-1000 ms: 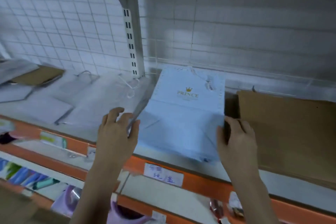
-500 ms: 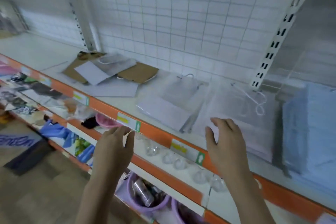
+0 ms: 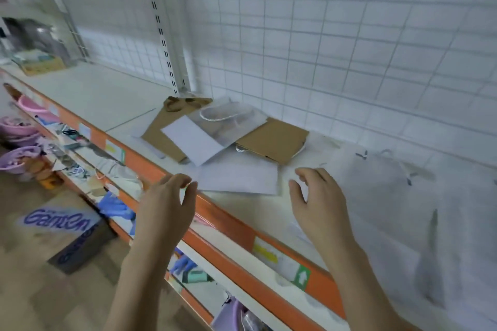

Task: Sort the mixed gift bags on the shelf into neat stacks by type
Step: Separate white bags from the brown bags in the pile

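A mixed pile of flat gift bags lies on the white shelf (image 3: 107, 99). Two brown paper bags (image 3: 274, 140) sit under a translucent bag with a white cord handle (image 3: 228, 118) and a white bag (image 3: 192, 140). Another white bag (image 3: 239, 179) lies flat nearer the shelf's front edge. To the right spreads a stack of translucent bags (image 3: 403, 196). My left hand (image 3: 166, 207) hovers over the orange shelf edge, fingers loosely curled, holding nothing. My right hand (image 3: 320, 204) hovers above the shelf beside the flat white bag, fingers relaxed and empty.
An orange price rail (image 3: 228, 226) with labels runs along the shelf front. Lower shelves hold purple baskets (image 3: 16, 158) and small goods. A white wire grid (image 3: 322, 48) backs the shelf. A box of items (image 3: 40, 64) stands at the far left.
The view has swung left from the blue bag stack to the mixed pile. Both hands let go of the blue bags and now hover empty near the shelf front.
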A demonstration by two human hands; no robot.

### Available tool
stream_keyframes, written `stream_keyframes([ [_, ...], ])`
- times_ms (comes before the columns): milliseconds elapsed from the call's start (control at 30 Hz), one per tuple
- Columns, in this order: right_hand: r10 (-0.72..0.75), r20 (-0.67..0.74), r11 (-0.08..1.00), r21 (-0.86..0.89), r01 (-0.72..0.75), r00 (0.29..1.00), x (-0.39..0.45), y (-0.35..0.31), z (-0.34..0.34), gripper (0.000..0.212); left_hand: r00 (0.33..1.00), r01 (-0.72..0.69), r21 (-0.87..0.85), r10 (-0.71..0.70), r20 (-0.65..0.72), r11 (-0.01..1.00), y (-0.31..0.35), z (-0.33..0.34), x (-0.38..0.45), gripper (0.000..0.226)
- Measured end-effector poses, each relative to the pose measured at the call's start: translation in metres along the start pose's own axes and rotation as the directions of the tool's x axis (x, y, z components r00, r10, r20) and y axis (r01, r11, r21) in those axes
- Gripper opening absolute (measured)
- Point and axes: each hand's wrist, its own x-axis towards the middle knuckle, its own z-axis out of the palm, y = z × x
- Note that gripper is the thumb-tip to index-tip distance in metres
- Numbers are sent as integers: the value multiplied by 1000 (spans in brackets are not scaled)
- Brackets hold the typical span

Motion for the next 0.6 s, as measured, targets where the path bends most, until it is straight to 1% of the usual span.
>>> stream_keyframes([
  [67, -21, 8, 1000, -10, 21, 1000, 18, -12, 18, 24, 1000, -13, 20, 14, -21, 1000, -17, 2, 24, 20],
  [133, -20, 35, 1000, -10, 20, 999, 30, -19, 35, 26, 1000, 10, 6, -10, 5, 1000, -33, 7, 40, 20],
  [233, 19, 54, 1000, -12, -18, 998, 45, -27, 58, 27, 998, 16, -10, -16, 58, 1000, -51, 19, 60, 19],
  [333, 89, 60, 995, -45, -86, 994, 60, -35, 82, 25, 997, 12, -31, -9, 74, 999, -68, 31, 89, 16],
  [467, 196, -35, 976, -94, -198, 980, 77, -47, 110, 18, 992, -44, -81, 54, 114, 996, -87, 44, 139, 20],
  [600, 317, -141, 934, -125, -334, 938, 91, -69, 136, 17, 977, -100, -160, 127, 172, 982, -110, 53, 193, 27],
])
